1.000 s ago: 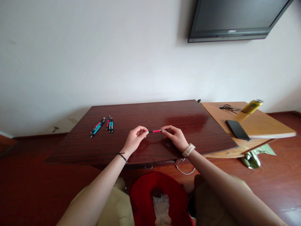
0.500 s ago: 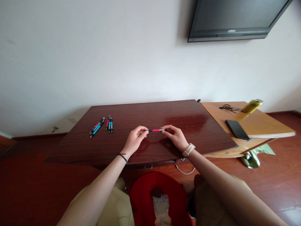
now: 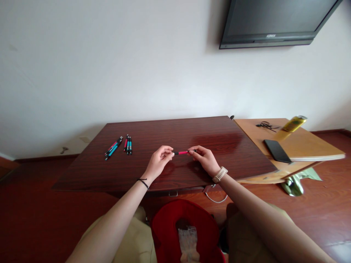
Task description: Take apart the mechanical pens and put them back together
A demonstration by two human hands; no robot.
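Observation:
A pink and black pen [image 3: 182,152] lies level between my two hands, above the dark wooden table [image 3: 175,128]. My left hand [image 3: 160,157] pinches its black left end between thumb and fingers. Around its right end, my right hand [image 3: 203,157] is closed with thumb and fingertips, hiding part of that end. To the left on the tabletop lie two groups of pens: a loose pile of blue and pink pens [image 3: 113,148] and, beside it, a row of several pens [image 3: 128,144] set close together.
A wooden side table [image 3: 309,144] adjoins on the right, bearing a black phone [image 3: 277,151], a coiled black cable [image 3: 265,125] and a yellow can [image 3: 294,124]. A television [image 3: 274,25] hangs on the wall. Below me is a red stool seat [image 3: 161,226] with a clear plastic bag [image 3: 188,237].
The fingers of my right hand have shifted slightly along the pen's right end, covering more of its silver part. The pen now tilts a touch. Everything else stays as it was.

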